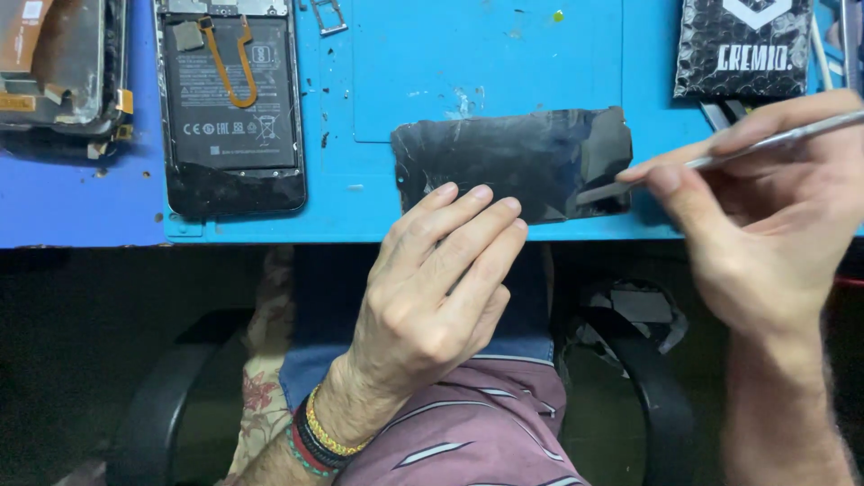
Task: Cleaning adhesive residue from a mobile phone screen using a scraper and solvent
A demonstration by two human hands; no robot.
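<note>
So, head view, the only one I've got: my left hand (432, 279) lies flat with its fingertips (477, 200) pressing on the near edge of a black phone panel (513, 162), pinning it down. No closed grip there, the fingers are stretched out straight. The panel lies loose on the blue mat (396, 63) near the front edge of the tabletop, apart from the phone it belongs with, and its surface looks smudged and uneven.

My right hand (765, 216) has its grip pinched shut on a thin metal pry tool (765, 142), held like a pen. The flat tip touches the right end of the panel, low and almost level with it.

Further left on the mat lies an opened phone body (232, 99), battery and an orange flex cable showing. Past that, at the corner, another stripped phone frame (63, 63). A black bubble-wrap pouch (742, 45) sits at the top right.

As for progress, I'd say the opening up is done, since the panel is already off. The scraping looks to be underway, with most of the surface left to go, and nothing reassembled.
</note>
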